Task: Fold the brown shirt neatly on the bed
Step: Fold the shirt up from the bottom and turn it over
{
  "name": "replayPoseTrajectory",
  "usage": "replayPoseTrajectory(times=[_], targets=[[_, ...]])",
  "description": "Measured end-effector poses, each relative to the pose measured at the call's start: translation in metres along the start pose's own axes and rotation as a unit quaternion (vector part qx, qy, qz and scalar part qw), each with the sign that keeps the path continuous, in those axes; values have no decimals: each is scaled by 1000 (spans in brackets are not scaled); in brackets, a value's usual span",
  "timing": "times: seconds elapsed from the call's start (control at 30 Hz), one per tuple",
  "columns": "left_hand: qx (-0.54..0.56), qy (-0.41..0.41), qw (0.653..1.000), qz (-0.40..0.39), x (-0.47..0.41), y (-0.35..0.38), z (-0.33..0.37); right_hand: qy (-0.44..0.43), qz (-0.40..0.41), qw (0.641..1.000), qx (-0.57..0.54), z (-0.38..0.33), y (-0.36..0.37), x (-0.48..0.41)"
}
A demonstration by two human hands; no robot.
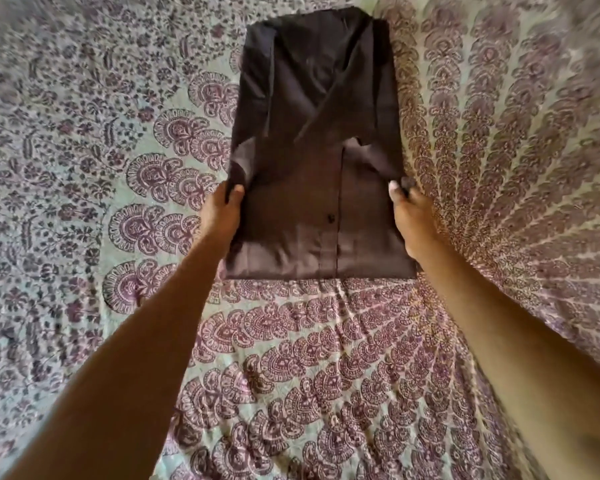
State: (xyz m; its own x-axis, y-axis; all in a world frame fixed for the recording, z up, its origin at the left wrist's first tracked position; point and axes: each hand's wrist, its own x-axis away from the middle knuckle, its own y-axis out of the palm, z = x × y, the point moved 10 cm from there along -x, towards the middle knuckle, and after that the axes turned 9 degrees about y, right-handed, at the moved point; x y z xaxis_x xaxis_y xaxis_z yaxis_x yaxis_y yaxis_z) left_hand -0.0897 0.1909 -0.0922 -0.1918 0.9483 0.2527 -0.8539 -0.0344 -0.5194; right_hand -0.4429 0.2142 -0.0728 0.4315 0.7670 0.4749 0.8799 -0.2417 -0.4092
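A dark brown cotton shirt (pixel 312 133) lies flat in the upper middle of the frame. Its sides are folded inward, so it forms a long narrow rectangle. It rests on a bed (pixel 84 174) covered with a pale green spread printed with purple paisley and floral motifs. The sleeves cross over the upper part of the shirt. The button placket runs down the lower half, where a small dark button (pixel 330 218) shows.

The left hand (pixel 220 213) is at the shirt's left edge, about halfway down the frame. Its grip is closed on the cloth, with the thumb on top and the fingers tucked beneath the folded edge. The right hand (pixel 411 220) is at the opposite edge at much the same height. Its grip is likewise pinched shut on the fabric, with the thumb pressing on the upper side and a small bunch of cloth caught against the fingers. Both bare forearms reach in from the lower corners of the frame. The shirt's bottom hem lies straight on the bed between them.
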Motion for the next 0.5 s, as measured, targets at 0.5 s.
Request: replayPoseTrajectory(times=[0.5], targets=[[-214, -3, 968, 132, -35, -17, -15, -86, 160, 947, 264, -1, 5, -48]])
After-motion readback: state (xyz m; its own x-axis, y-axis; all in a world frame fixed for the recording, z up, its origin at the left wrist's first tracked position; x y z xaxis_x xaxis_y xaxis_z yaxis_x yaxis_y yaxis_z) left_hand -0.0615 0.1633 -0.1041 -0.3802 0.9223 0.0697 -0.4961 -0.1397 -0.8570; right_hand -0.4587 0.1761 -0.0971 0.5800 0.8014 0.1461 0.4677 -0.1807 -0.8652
